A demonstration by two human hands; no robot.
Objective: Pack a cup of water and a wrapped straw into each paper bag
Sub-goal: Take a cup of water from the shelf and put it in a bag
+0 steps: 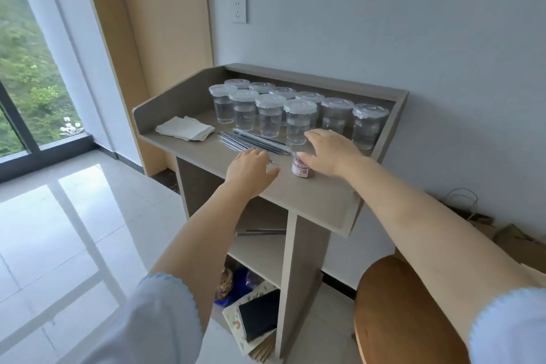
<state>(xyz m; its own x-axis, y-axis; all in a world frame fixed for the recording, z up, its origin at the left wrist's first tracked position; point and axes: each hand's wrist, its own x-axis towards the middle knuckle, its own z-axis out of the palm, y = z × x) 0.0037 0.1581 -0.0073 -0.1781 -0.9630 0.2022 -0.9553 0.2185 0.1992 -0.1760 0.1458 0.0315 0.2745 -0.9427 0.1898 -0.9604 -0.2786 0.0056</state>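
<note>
From the head view, both hands reach over the desk (322,201), fingers spread and holding nothing. The left hand (249,167) hovers at the near end of the wrapped straws (254,142), whose long axis runs left-right, slightly angled. The right hand (331,151) lies just before the nearest lidded cup of water (299,121), clear, sealed, upright. Folded paper bags (186,128) lie farther left.

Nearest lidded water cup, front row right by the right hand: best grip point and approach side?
Grip the nearest cup around its clear wall below the lid, coming from the front, where the right hand already hovers. It stands upright, tapering downward, with neighbours close behind and to its left; its front is unobstructed. The lid's seating can't be judged, so avoid lifting by it.
</note>
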